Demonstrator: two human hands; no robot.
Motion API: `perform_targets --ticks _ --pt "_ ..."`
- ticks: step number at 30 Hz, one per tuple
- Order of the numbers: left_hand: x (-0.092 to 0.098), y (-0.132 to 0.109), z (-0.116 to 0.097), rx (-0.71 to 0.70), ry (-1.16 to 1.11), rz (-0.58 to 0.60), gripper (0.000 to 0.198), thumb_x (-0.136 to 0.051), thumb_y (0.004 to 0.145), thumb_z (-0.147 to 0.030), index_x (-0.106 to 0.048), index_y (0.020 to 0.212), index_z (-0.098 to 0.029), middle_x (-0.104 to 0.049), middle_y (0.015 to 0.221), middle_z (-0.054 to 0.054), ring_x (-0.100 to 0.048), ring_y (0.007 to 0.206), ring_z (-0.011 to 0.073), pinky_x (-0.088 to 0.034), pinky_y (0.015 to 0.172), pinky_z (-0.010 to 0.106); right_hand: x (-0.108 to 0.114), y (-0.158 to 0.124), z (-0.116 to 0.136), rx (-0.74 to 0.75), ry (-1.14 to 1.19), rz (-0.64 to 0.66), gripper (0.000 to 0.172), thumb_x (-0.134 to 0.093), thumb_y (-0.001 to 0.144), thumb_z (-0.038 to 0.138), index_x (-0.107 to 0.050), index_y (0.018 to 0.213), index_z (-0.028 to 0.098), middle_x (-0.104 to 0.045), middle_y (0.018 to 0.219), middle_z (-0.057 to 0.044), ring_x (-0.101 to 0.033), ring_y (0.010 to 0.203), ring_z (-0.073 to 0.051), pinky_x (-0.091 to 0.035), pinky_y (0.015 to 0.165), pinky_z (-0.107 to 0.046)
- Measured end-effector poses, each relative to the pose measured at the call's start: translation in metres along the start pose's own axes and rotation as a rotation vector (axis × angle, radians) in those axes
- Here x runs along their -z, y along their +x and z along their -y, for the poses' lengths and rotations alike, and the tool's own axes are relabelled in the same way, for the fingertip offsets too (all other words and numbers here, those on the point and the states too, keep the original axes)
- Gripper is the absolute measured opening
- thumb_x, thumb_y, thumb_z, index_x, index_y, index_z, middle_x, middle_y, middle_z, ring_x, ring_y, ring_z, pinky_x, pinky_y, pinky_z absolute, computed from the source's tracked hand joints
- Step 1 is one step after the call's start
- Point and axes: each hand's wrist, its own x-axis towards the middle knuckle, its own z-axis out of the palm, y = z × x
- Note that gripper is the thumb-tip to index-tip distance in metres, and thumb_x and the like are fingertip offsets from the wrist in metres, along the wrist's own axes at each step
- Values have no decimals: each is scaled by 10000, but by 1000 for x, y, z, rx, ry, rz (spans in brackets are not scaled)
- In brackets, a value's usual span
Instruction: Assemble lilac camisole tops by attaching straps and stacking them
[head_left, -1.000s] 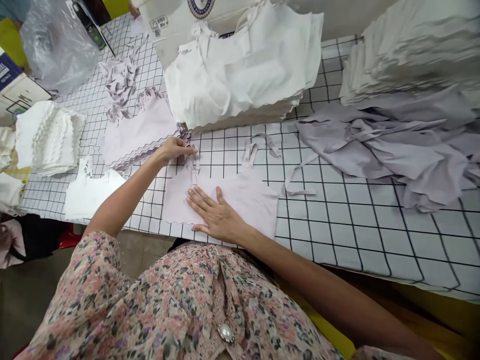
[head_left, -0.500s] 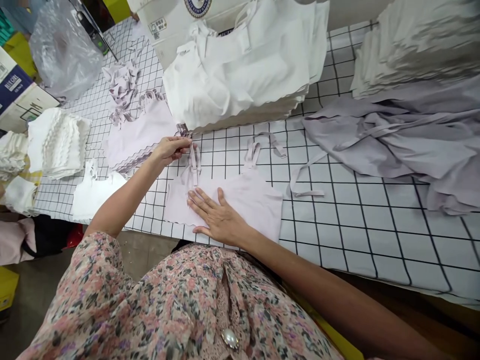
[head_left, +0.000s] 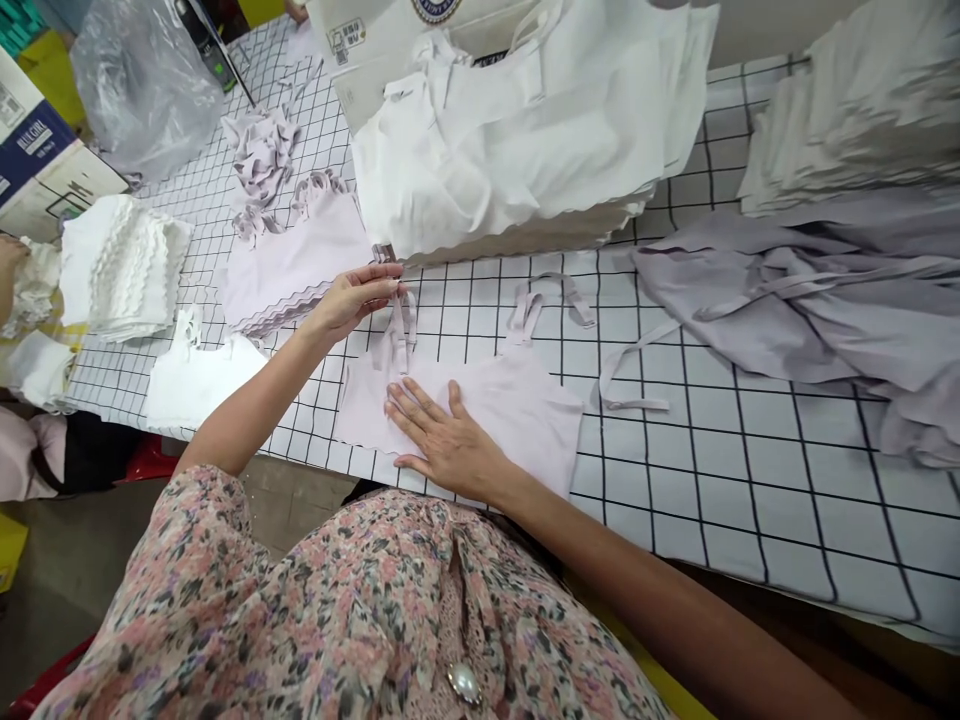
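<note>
A pale lilac camisole top (head_left: 517,400) lies flat on the checked tablecloth, close to the table's front edge. My right hand (head_left: 448,440) rests palm down on its middle, fingers spread. At the top's upper left, my left hand (head_left: 360,300) pinches the end of a shoulder strap (head_left: 409,320) between thumb and fingers. The other strap (head_left: 562,290) curls loosely on the cloth above the right side. Beyond my left fingertips a large stack of white tops (head_left: 502,150) leans against a carton.
To the left sit a stack of lilac tops (head_left: 300,250), a single white top (head_left: 202,370) and folded white pieces (head_left: 124,265). Loose lilac fabric (head_left: 787,290) spreads across the right, below a white pile (head_left: 855,120). A plastic bag (head_left: 146,85) stands at the back left.
The view has shifted a little, so things appear slightly farther right. Both hands keep their places on the top and strap. Part of another person's hand now shows at the left edge.
</note>
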Motion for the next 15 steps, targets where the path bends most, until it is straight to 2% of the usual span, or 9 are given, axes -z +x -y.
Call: perform_targets --ticks 2,4,7,9,11,13,15 --pt "0 -6 -1 -44 27 25 333 -879 819 -201 -803 1140 -157 -802 963 53 -758 996 149 -539 962 298 7 3 -7 -5 123 -119 472 -454 1130 425 -645 1473 164 -566 1612 -196 -560 1495 -373 -459 1161 -779" --pt "0 -13 0 -90 63 56 336 -873 831 -229 -804 1155 -171 -796 989 52 -758 1012 156 -546 951 301 20 13 -21 -87 295 -285 360 -469 1124 316 -732 1331 184 -736 1377 -177 -709 1271 -307 -591 1078 -645" --pt "-3 -23 0 -169 97 117 339 -878 835 -282 -803 1152 -188 -788 1026 50 -760 997 160 -565 955 315 46 43 -51 -303 521 -465 279 -546 1075 260 -772 1237 229 -754 1137 -122 -732 1041 -244 -664 909 -458" --pt "-7 -29 -2 -213 114 169 351 -886 837 -314 -797 1154 -190 -783 1005 46 -764 975 166 -583 974 341 61 69 -71 -406 659 -437 302 -663 990 259 -761 1275 237 -730 1093 -89 -711 939 -212 -650 833 -392" --pt "-10 -35 -5 -234 155 215 371 -884 853 -349 -784 1171 -185 -774 942 42 -769 951 182 -602 972 375 67 95 -88 -451 828 -308 358 -783 880 280 -774 1233 219 -721 955 -43 -661 789 -164 -615 755 -338" --pt "-11 -39 -8 -257 201 215 389 -875 873 -380 -771 1190 -181 -770 918 43 -771 947 195 -613 966 399 68 114 -98 -483 994 -222 284 -865 798 358 -798 1006 178 -686 795 -18 -600 693 -135 -573 667 -299" --pt "-8 -39 -7 -296 225 154 380 -866 886 -387 -769 1189 -179 -779 967 53 -765 973 192 -612 971 392 67 125 -103 -516 1136 -238 355 -914 730 468 -750 803 162 -668 737 -24 -589 673 -131 -546 593 -276"
